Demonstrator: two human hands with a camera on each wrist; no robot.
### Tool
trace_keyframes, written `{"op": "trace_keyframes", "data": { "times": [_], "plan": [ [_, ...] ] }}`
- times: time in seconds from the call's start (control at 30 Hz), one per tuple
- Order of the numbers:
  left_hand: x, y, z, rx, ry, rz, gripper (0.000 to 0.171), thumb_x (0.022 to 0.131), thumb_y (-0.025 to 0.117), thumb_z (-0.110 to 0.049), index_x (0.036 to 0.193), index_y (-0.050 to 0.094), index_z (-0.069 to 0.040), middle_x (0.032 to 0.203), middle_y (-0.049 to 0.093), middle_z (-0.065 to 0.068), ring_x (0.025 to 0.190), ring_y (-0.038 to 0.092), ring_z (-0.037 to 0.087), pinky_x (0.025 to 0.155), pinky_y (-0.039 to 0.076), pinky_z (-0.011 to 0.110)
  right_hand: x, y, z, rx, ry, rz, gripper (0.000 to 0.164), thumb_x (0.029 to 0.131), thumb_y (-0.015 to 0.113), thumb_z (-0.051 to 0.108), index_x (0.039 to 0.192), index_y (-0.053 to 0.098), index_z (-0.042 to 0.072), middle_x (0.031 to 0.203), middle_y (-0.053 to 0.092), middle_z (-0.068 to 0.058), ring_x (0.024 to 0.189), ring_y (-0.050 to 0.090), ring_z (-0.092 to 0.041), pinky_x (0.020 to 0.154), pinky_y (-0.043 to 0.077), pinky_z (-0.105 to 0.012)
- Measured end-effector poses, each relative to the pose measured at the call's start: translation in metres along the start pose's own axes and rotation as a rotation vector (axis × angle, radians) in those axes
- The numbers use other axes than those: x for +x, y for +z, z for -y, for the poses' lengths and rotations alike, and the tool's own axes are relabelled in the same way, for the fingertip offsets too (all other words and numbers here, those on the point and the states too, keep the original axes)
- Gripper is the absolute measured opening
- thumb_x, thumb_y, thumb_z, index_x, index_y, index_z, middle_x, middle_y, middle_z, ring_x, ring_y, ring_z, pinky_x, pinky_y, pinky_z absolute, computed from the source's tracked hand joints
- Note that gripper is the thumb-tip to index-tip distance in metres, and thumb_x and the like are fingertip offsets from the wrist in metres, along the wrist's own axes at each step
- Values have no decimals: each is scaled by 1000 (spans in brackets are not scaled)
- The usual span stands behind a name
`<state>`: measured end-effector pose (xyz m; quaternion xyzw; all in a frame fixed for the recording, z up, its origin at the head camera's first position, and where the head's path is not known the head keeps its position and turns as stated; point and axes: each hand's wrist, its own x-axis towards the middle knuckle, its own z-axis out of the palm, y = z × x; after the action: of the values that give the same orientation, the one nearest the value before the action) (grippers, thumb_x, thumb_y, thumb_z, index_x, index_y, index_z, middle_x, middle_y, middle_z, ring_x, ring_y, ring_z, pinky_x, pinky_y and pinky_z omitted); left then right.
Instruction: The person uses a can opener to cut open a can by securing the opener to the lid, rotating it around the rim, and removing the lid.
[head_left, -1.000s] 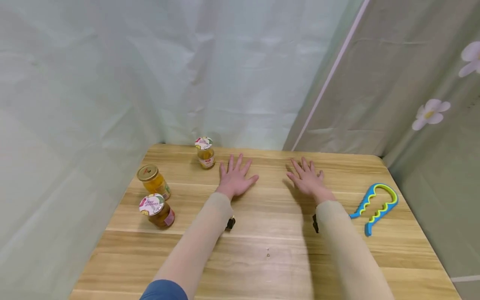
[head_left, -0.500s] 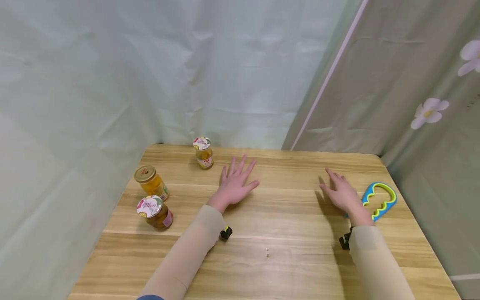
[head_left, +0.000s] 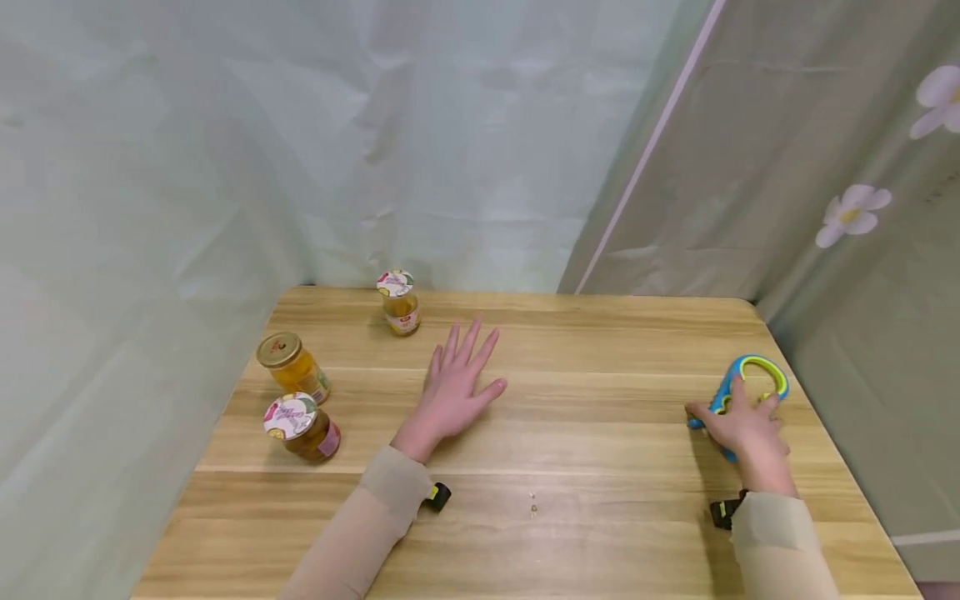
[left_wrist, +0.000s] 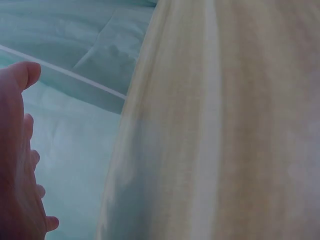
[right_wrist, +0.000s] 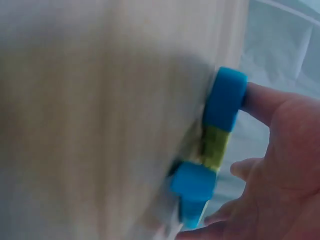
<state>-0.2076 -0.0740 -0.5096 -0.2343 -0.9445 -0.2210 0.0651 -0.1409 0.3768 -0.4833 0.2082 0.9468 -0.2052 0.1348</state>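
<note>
Looped blue-and-lime plastic tool sits under my right hand, long axis slanting away-right; fingers straddle it, grip unclear. Left hand farther, splayed, holding nothing.

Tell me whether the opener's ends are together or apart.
Apart: in the head view, table shows between the two blue ends of the opener.

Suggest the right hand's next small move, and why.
Probably close the right hand gently round the blue-and-yellow tool: the thumb is at one blue end, other fingers near the opposite side, and no firm grip is evident.
</note>
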Motion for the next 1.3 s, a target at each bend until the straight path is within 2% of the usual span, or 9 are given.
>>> {"op": "trace_keyframes", "data": {
  "times": [0.2, 0.47, 0.57, 0.7, 0.83, 0.93, 1.03, 1.2, 1.3],
  "plan": [
    [-4, -1, 2, -28, 11, -38, 77, 99, 47, -56, 160, 7, -29, 164, -10, -2, 145, -12, 30, 110, 15, 71, -6, -3, -10, -19, 28, 27, 117, 87, 47, 77, 153, -23, 10, 139, -19, -53, 117, 12, -76, 82, 30, -85],
    [-6, -12, 2, -93, 24, -101, 75, 100, 48, -50, 160, 7, -29, 164, -5, -2, 147, -5, 26, 112, 18, 66, -17, -12, -19, -73, 61, 55, 125, 83, 52, 78, 150, -25, 6, 131, 19, -58, 110, 26, -74, 79, 41, -73],
    [-7, -15, 3, -104, 27, -116, 74, 101, 48, -49, 159, 5, -32, 165, -4, -2, 147, -3, 25, 113, 18, 64, -19, -13, -23, -52, 48, 44, 125, 84, 57, 73, 151, -21, 2, 129, 19, -59, 111, 29, -72, 83, 40, -73],
    [-7, -16, 6, -137, 39, -140, 72, 101, 49, -48, 159, 9, -32, 165, -1, -2, 147, 6, 27, 112, 22, 63, -18, -14, -32, -2, 40, 40, 122, 85, 61, 67, 152, -9, -8, 128, 24, -55, 114, 31, -67, 89, 39, -72],
    [-7, -17, 8, -157, 33, -141, 70, 101, 50, -46, 159, 16, -28, 165, 2, 0, 146, 12, 28, 111, 23, 64, -14, -15, -40, 13, 47, 71, 112, 86, 62, 64, 141, 15, -21, 114, 43, -44, 103, 46, -54, 83, 46, -59],
    [-5, -19, 9, -166, 17, -136, 68, 101, 49, -47, 159, 21, -24, 165, 4, 0, 146, 14, 28, 112, 23, 63, -13, -17, -42, 129, 66, 116, 94, 89, 60, 59, 126, 30, -21, 91, 52, -28, 77, 56, -37, 65, 52, -45],
    [-4, -22, 11, -185, 3, -146, 66, 101, 51, -45, 157, 26, -21, 164, 8, 1, 145, 16, 27, 112, 23, 63, -12, -19, -42, 351, 64, 184, 70, 97, 51, 52, 118, 35, -13, 80, 50, -10, 62, 54, -19, 56, 54, -31],
    [-5, -26, 15, -210, -17, -150, 64, 101, 51, -42, 157, 26, -23, 164, 12, 3, 145, 16, 25, 111, 25, 63, -10, -17, -31, 771, 41, 282, 34, 102, 38, 27, 113, 39, -5, 80, 56, 2, 71, 58, -11, 66, 58, -29],
    [-6, -30, 19, -226, -20, -148, 64, 102, 50, -43, 157, 25, -24, 164, 13, 5, 144, 18, 27, 110, 26, 64, -8, -12, -17, 896, -5, 248, 31, 98, 40, 12, 123, 33, -6, 83, 57, 4, 73, 58, -11, 67, 58, -31]
  ]
}}
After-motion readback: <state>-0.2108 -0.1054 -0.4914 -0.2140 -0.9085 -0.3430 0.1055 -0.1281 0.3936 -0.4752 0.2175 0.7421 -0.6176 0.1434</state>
